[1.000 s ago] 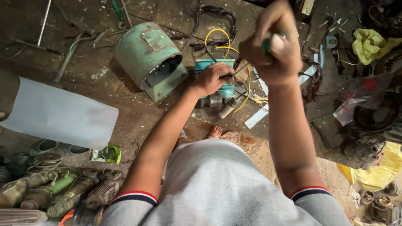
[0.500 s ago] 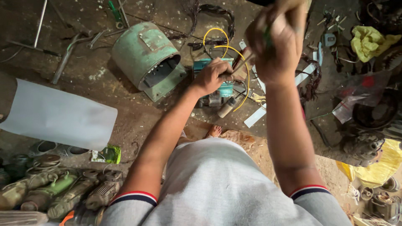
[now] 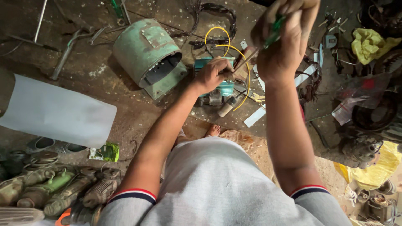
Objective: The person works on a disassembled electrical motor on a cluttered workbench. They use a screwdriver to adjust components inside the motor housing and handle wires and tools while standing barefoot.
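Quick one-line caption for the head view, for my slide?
Left hand steadies a small teal device with yellow wires; right hand holds a green-handled screwdriver.

one view only, from a camera on the person's head, looking almost straight down over the chest and both forearms to the dirt floor. it sits close: the grey shirt fills the lower middle, and the right hand (image 3: 284, 39), raised toward the lens, looms large at the top edge. the left hand (image 3: 213, 75) lies further down, on a teal part (image 3: 226, 86) near the centre. the floor runs to every edge, a green housing (image 3: 146, 54) upper left. no second view shares this scene.
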